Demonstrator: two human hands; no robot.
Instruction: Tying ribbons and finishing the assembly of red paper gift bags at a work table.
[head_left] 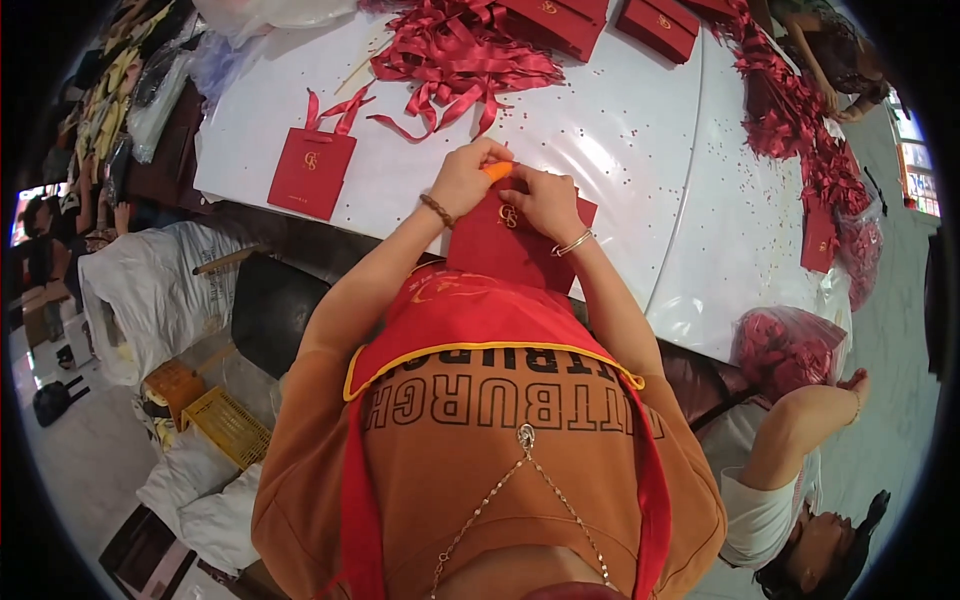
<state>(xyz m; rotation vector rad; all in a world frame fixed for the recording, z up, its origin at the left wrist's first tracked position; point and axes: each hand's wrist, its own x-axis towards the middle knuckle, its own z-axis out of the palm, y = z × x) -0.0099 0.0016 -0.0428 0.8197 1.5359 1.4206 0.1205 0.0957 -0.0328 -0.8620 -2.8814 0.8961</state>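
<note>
A red paper gift bag (497,243) with a gold emblem lies in front of me at the near edge of the table, its lower part against my red apron. At its top edge my left hand (468,182), wearing a brown bead bracelet, pinches with bent fingers. Something orange (496,171), like a finger cover, shows at its fingertips. My right hand (546,204), with a silver bangle, is closed at the same edge, fingertips nearly touching the left ones. Whatever small part lies between the fingertips is hidden. To the left lies another red bag (312,172) with ribbon handles.
Beyond my hands lies a heap of red ribbons (455,60). More red bags (658,28) lie at the far side, and tasselled ribbon bundles (775,105) line the right. Small dots litter the white table (640,240). A person (790,450) sits close on my right.
</note>
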